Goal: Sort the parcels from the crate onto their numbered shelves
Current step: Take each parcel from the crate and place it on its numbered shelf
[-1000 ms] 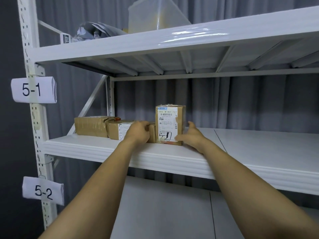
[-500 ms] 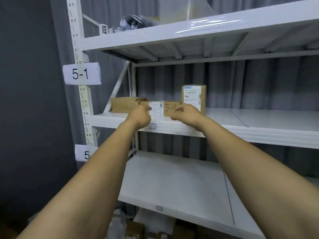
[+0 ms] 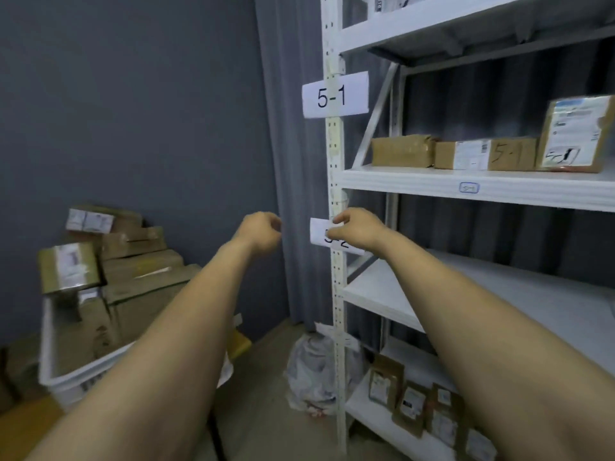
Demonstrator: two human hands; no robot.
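Observation:
Three brown cardboard parcels stand on the shelf (image 3: 416, 184) labelled 5-1: a flat one (image 3: 401, 150), one marked 5-1 (image 3: 484, 154), and an upright one (image 3: 577, 134) at the right. Both hands are away from them, held out in front with nothing in them. My left hand (image 3: 261, 232) has loosely curled fingers in front of the grey wall. My right hand (image 3: 356, 229) hangs in front of the 5-2 tag (image 3: 346, 244) on the white upright. A white crate (image 3: 66, 374) heaped with brown parcels (image 3: 133, 271) sits at the lower left.
The 5-1 tag (image 3: 334, 94) is fixed to the rack post. The 5-2 shelf (image 3: 466, 294) holds nothing. Several small parcels (image 3: 412, 404) stand on the bottom shelf. A crumpled plastic bag (image 3: 316, 371) lies on the floor by the post.
Both hands have left the parcels on shelf 5-1 and dropped lower. The view has swung left, bringing the crate into sight.

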